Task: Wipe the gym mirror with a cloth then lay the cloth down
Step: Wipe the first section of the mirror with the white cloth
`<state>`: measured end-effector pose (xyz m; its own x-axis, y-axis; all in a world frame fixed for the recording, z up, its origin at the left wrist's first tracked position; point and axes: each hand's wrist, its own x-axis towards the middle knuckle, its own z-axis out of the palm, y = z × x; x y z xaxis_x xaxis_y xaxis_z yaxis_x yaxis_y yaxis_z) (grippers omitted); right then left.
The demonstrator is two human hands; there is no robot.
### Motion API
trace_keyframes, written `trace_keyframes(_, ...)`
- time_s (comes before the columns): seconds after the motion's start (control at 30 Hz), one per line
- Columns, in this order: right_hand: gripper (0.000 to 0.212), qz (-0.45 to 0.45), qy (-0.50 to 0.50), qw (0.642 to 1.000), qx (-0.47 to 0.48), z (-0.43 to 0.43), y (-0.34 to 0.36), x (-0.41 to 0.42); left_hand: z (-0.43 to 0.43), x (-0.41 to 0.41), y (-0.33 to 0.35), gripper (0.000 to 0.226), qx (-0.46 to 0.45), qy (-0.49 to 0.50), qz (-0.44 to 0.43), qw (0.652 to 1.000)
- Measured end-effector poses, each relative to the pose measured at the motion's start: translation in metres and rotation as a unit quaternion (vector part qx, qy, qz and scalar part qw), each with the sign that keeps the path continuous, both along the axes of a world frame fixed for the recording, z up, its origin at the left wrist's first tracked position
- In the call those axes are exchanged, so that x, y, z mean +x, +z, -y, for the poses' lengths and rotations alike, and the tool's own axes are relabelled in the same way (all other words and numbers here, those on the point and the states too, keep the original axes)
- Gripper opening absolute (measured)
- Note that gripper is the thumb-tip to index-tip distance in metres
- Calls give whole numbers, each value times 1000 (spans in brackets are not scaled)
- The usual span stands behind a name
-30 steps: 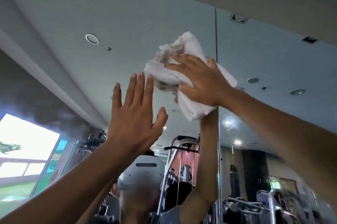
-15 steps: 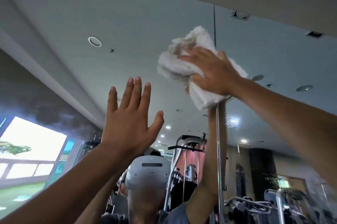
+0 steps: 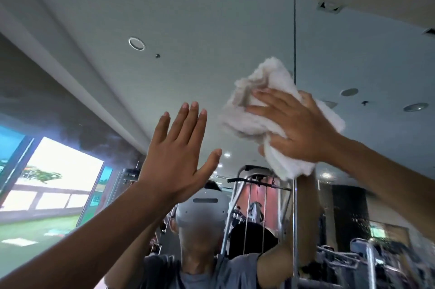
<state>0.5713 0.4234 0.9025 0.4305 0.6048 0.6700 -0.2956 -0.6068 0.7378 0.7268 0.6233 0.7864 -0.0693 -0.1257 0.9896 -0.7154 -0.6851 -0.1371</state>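
Head view: large wall-mounted gym mirror (image 3: 164,18) seen from below, vertical panel seam (image 3: 294,30) right of centre.
Cloth: white crumpled terry cloth (image 3: 249,121), high on glass, across the seam.
Right hand (image 3: 303,128): flat on cloth, fingers straight, slightly spread, pressing it to mirror.
Left hand (image 3: 176,154): raised beside cloth, fingers straight and together, thumb out; glass contact unclear.
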Motion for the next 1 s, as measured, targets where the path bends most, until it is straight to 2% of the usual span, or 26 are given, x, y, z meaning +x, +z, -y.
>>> trace_keyframes(0.1, 65, 115, 15, 985, 125, 5, 32, -3, -19, 9, -3, 79, 33, 42, 33, 998)
trace_keyframes(0.17, 63, 220, 29, 949, 225, -24, 43, 19, -34, 13, -2, 79, 19, 44, 18, 999)
trace_keyframes(0.23, 60, 252, 44, 924, 285, -59, 34, 42, -44, 17, -6, 80, -16, 26, -8, 999)
trace_keyframes(0.3, 60, 215, 44, 945, 241, -77, -2, 57, -46, 20, -13, 79, -36, 9, -25, 999)
trace_keyframes(0.37, 63, 141, 30, 982, 120, -74, -50, 54, -46, 21, -16, 79, -36, 0, -29, 999)
trace_keyframes(0.43, 69, 62, 16, 997, 32, -53, -88, 40, -45, 22, -16, 80, -35, 3, -30, 999)
trace_keyframes(0.5, 72, 43, -10, 999, 29, -29, -87, 20, -44, 22, -16, 79, -30, 7, -32, 999)
trace_keyframes(0.57, 73, 100, -26, 988, 118, -18, -58, 11, -44, 22, -17, 79, -24, 6, -32, 999)
trace_keyframes(0.67, 70, 220, 8, 930, 294, -47, -8, 28, -44, 25, -17, 80, -29, -3, -23, 999)
trace_keyframes(0.73, 62, 242, 16, 914, 324, -76, 2, 50, -45, 26, -17, 80, -27, 6, -17, 999)
trace_keyframes(0.83, 62, 175, 12, 959, 223, -98, -26, 68, -56, 29, -10, 79, 1, 29, 8, 1000)
trace_keyframes(0.9, 65, 80, 0, 990, 115, -89, -52, 59, -75, 37, -3, 76, 49, 52, 59, 996)
trace_keyframes(0.97, 68, 1, -29, 998, 57, -67, -60, 38, -97, 52, 1, 73, 83, 63, 110, 988)
trace_keyframes(1.0, 70, -10, -50, 997, 66, -58, -54, 26, -106, 59, 1, 71, 86, 56, 117, 988)
